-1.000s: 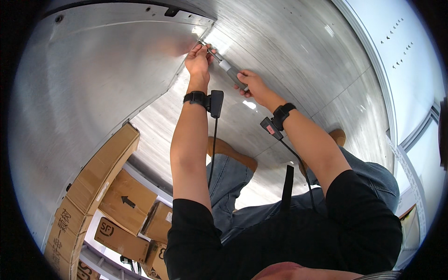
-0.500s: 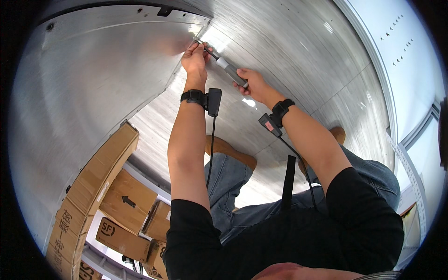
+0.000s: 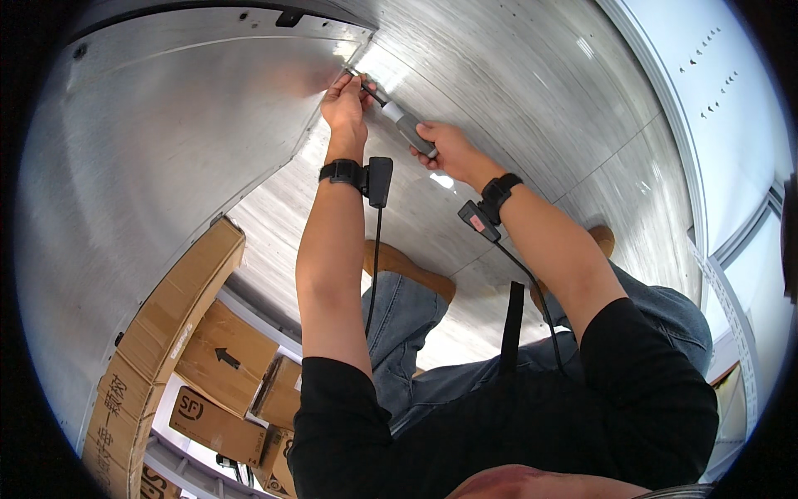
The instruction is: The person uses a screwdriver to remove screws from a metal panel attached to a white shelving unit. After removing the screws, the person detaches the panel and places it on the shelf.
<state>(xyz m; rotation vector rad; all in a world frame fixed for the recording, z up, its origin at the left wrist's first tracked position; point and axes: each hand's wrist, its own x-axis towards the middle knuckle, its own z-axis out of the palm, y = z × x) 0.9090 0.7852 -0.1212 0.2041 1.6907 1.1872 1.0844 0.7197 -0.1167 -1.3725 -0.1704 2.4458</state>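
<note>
Grey plank floor (image 3: 515,108) | 1 screwdriver (image 3: 405,124): grey handle (image 3: 419,140), pale collar (image 3: 392,111), dark shaft (image 3: 376,97)

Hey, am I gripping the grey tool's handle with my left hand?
No, your right hand grips the grey handle, while your left hand is by the thin shaft.

A black arrow (image 3: 227,358) pointing left marks one brown box (image 3: 241,328); dark letters (image 3: 191,406) stand on a lower box (image 3: 231,432); dark characters (image 3: 118,416) run along the long carton (image 3: 184,279); a pink label (image 3: 476,222) sits on the right wrist gadget (image 3: 468,211)
</note>
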